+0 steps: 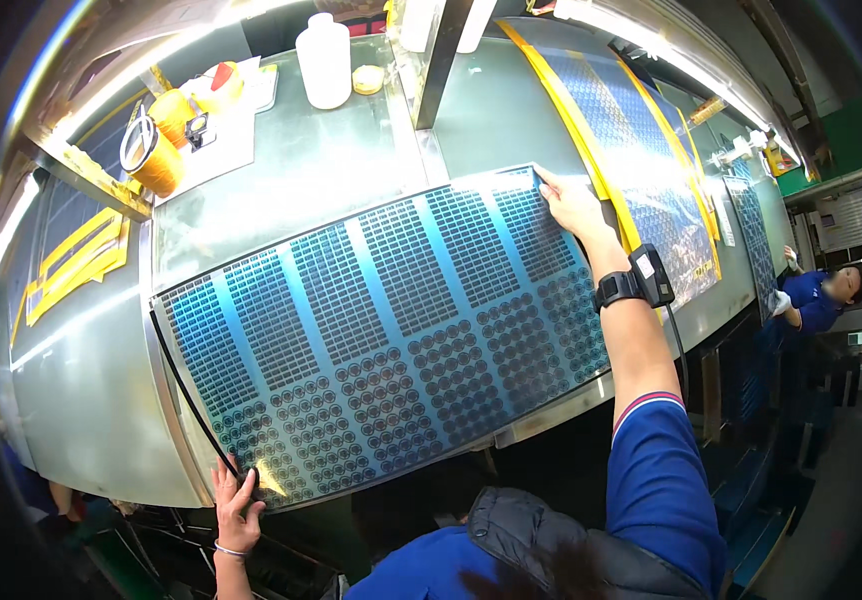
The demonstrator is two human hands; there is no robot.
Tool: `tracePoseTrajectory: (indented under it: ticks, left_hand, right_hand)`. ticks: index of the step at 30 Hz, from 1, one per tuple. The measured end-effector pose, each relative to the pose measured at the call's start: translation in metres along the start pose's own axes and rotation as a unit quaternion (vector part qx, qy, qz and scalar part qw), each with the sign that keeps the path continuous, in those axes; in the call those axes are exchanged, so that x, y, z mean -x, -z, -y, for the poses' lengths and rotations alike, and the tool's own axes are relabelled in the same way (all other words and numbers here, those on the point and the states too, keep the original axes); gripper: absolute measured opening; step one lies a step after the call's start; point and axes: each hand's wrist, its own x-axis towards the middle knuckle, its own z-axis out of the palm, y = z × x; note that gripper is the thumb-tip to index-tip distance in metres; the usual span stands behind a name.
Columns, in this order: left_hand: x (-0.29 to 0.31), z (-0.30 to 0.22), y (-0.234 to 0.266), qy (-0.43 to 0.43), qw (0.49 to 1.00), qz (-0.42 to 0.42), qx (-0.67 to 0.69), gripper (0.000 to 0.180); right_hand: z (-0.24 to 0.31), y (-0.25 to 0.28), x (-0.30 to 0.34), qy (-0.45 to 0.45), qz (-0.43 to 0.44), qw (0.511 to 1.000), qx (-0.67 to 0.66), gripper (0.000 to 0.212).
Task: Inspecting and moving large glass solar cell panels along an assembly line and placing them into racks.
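Observation:
A large, thin rectangular blue panel [431, 255] lies tilted across the grey bench in front of me. Dark printed blocks of small rectangles cover its far part, and rows of dark rings fill its near part. At its far right corner my right hand [573, 207] is closed on the edge, thumb uppermost. My left hand [235, 508] grips the near left corner, its fingers partly hidden at the edge. A black cord or strip [186, 385] runs along the panel's left side down to that hand. Bright light reflects beside the left fingers.
On the bench [71, 400] stand a white bottle [324, 65], orange tape rolls [154, 160] and a small round yellowish item [368, 79]. Yellow-edged sheets [631, 130] lie at right, yellow strips [81, 262] at left. A metal post [441, 65] rises behind the panel. A co-worker [819, 298] handles another panel.

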Motion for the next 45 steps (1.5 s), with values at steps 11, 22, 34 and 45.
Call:
tracePoseTrajectory:
  ticks: [11,22,34,45]
  left_hand:
    - [-0.003,-0.005,0.004,0.024,0.999,0.008,0.031,0.069]
    - [-0.004,-0.006,0.002,0.014,1.000,-0.008,0.020,0.073]
    - [-0.008,-0.050,0.005,-0.014,0.968,-0.116,-0.222,0.053]
    - [-0.232,0.030,0.023,0.027,0.904,-0.352,-0.243,0.049]
  right_hand:
    - [0.006,0.008,0.000,-0.028,0.030,0.999,0.024,0.042]
    - [0.012,0.011,0.004,0.017,-0.010,0.994,0.108,0.040]
    - [0.006,-0.055,0.009,0.052,-0.201,0.972,0.114,0.047]
    - [0.006,-0.053,0.006,0.041,-0.196,0.974,0.106,0.044]
